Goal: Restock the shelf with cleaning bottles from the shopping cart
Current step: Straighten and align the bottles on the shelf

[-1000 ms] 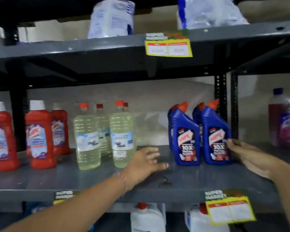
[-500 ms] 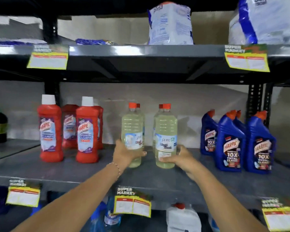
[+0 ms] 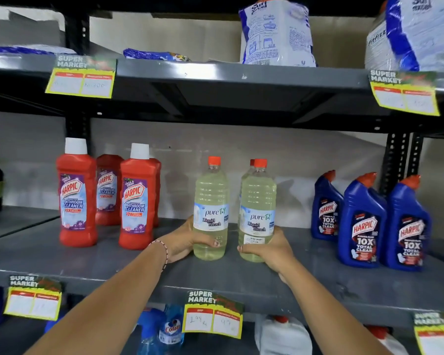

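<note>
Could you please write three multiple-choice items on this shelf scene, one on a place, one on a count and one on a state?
1. Where do the red bathroom cleaner bottles stand relative to the bleach bottles?
A. to their left
B. to their right
C. on the shelf above

2. How many blue toilet cleaner bottles show on the middle shelf?
A. one
B. three
C. six

3. What is the left hand doing?
A. hanging free
B. gripping a bleach bottle
C. holding a price tag

Answers: 1 A, they stand at the shelf's left part. 2 B, three orange-capped blue bottles stand at the right. 3 B, its fingers wrap the bottle's lower part; the right hand grips another.
</note>
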Demonstrator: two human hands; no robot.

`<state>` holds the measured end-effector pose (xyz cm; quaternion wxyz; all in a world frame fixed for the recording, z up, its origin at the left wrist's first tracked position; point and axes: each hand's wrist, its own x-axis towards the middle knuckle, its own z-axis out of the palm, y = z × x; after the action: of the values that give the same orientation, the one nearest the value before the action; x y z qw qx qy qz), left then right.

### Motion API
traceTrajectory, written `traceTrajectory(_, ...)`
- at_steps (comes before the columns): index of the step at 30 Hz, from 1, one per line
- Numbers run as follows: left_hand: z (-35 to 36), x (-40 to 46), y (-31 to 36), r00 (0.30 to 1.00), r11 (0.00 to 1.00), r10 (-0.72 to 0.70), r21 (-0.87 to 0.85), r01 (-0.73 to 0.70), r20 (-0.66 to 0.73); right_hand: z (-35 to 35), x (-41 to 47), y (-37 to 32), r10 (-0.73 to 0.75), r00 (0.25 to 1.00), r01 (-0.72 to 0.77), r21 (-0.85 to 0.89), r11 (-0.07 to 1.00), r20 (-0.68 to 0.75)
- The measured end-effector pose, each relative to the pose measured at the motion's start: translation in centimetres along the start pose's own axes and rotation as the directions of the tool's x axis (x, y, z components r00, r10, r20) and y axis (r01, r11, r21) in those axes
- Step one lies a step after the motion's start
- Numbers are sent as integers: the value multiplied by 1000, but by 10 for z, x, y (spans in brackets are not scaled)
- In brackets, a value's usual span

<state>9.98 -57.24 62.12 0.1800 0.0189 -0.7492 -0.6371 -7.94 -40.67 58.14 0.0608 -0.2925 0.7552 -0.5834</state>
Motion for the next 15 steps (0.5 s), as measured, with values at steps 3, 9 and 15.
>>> traceTrajectory(3,-1,1,0,1000,1000,-5,-7,5,16,5,18,17,5,1000,-6,-43,999,-16)
traceTrajectory(9,-2,1,-2,1000,999,-15,-30,16,20,6,13,13,-2,999,-2,-83,997,-47)
traceTrajectory(15,-1,3,-3,1000,999,-12,-51,13,20,4,3,3,-17,998,12,-88,996,-62)
